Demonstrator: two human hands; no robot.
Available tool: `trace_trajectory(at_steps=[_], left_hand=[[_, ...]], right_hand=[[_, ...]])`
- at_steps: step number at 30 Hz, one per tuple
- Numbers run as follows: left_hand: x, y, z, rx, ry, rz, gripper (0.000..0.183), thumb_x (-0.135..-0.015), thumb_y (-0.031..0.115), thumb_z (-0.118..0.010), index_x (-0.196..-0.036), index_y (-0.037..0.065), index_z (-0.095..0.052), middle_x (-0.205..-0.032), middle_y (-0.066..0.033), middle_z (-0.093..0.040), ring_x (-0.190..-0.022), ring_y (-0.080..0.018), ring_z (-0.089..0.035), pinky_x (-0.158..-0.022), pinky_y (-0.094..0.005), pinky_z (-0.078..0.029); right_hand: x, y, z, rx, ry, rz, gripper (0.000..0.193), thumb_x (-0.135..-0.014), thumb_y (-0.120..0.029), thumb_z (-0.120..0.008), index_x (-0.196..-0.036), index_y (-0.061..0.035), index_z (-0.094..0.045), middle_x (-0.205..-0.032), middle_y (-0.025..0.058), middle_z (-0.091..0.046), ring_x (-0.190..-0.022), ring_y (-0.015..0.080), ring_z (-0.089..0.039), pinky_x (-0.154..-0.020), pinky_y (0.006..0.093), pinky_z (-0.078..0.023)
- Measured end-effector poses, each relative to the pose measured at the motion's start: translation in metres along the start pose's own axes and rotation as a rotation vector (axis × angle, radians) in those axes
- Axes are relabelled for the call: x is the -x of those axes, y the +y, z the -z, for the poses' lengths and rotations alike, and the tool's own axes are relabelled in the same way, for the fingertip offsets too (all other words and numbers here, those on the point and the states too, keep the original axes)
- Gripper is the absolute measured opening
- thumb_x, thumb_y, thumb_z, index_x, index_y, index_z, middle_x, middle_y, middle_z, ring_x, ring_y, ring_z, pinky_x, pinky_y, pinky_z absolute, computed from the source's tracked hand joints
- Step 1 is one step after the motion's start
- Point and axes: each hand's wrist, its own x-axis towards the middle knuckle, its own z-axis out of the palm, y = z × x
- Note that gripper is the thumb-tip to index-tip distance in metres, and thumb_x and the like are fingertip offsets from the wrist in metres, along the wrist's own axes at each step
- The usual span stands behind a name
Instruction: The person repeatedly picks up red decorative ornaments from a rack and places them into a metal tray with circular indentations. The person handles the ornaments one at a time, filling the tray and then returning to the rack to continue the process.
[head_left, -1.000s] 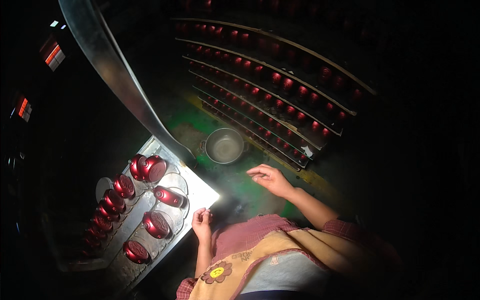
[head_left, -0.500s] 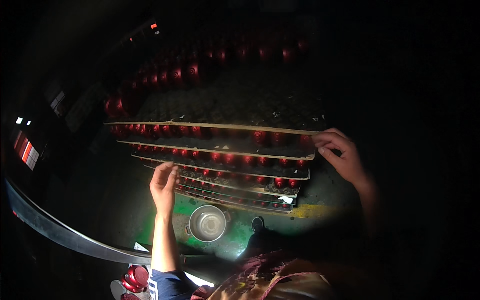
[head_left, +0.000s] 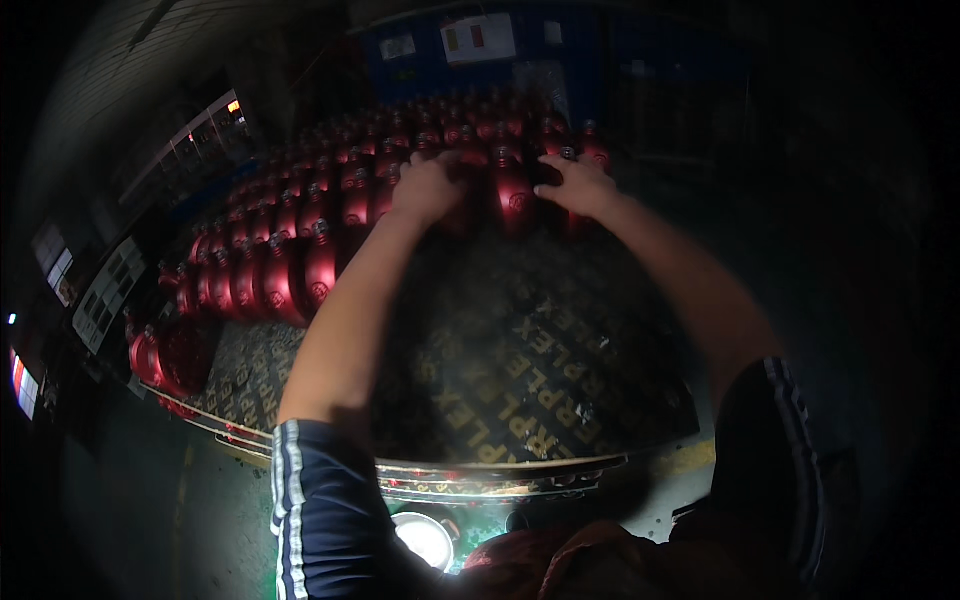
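Rows of glossy red rounded vessels with small silvery tops (head_left: 512,190) stand on a dark printed board (head_left: 480,330). My left hand (head_left: 428,190) reaches out over the far rows, fingers apart, right beside a shaded red vessel (head_left: 460,212). My right hand (head_left: 580,186) reaches to the right end of those rows, thumb and fingers apart, close to another vessel (head_left: 578,222). One vessel stands in the gap between both hands. Whether either hand touches a vessel is hard to tell in the dim light.
Below the top board, edges of more stacked boards (head_left: 500,465) show. A bright metal pot (head_left: 424,540) sits on the green floor beneath. Nearer rows of red vessels (head_left: 270,280) fill the left side. A blue wall panel (head_left: 480,45) with papers stands behind.
The view has tilted up from the stacked boards' edges to the top board. Both hands have moved from near those edges forward to the far red vessels.
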Motion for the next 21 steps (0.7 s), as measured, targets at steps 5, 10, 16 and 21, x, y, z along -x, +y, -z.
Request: trace_trajectory(at_steps=[5, 10, 16, 21], left_hand=[[-0.024, 0.004, -0.047, -0.11, -0.118, 0.139, 0.065, -0.082, 0.036, -0.068, -0.141, 0.029, -0.041, -0.137, -0.0241, -0.041, -0.121, -0.0469, -0.048, -0.097, -0.0506, -0.048], [-0.014, 0.008, -0.05, -0.152, -0.052, 0.17, 0.074, -0.079, 0.037, -0.076, -0.143, 0.032, -0.038, -0.134, -0.0257, -0.042, -0.114, -0.0479, -0.053, -0.093, -0.0499, -0.05], [0.047, 0.026, -0.047, -0.066, 0.278, 0.128, 0.068, -0.08, 0.024, -0.074, -0.14, 0.029, -0.042, -0.135, -0.0206, -0.041, -0.118, -0.0428, -0.048, -0.093, -0.049, -0.049], [0.136, 0.045, 0.011, 0.109, 0.492, 0.049, 0.063, -0.08, 0.02, -0.076, -0.138, 0.015, -0.049, -0.136, -0.0197, -0.047, -0.124, -0.036, -0.049, -0.106, -0.04, -0.039]], right_hand=[[0.002, 0.019, -0.013, -0.006, 0.103, 0.065, 0.059, -0.084, -0.034, -0.071, -0.138, -0.0338, -0.047, -0.129, 0.0188, -0.047, -0.124, 0.0364, -0.049, -0.1, 0.0454, -0.045], [0.008, 0.031, -0.015, -0.084, 0.175, 0.177, 0.057, -0.083, -0.03, -0.07, -0.136, -0.0313, -0.049, -0.129, 0.0189, -0.047, -0.118, 0.0392, -0.051, -0.096, 0.0448, -0.048], [0.041, 0.07, -0.026, -0.296, 0.4, 0.281, 0.056, -0.086, -0.028, -0.07, -0.136, -0.0321, -0.046, -0.126, 0.0224, -0.046, -0.112, 0.0437, -0.054, -0.093, 0.0474, -0.049], [0.062, 0.112, -0.035, -0.713, 0.554, 0.362, 0.06, -0.082, -0.023, -0.074, -0.137, -0.0251, -0.049, -0.128, 0.021, -0.049, -0.116, 0.0381, -0.053, -0.098, 0.0417, -0.045]])
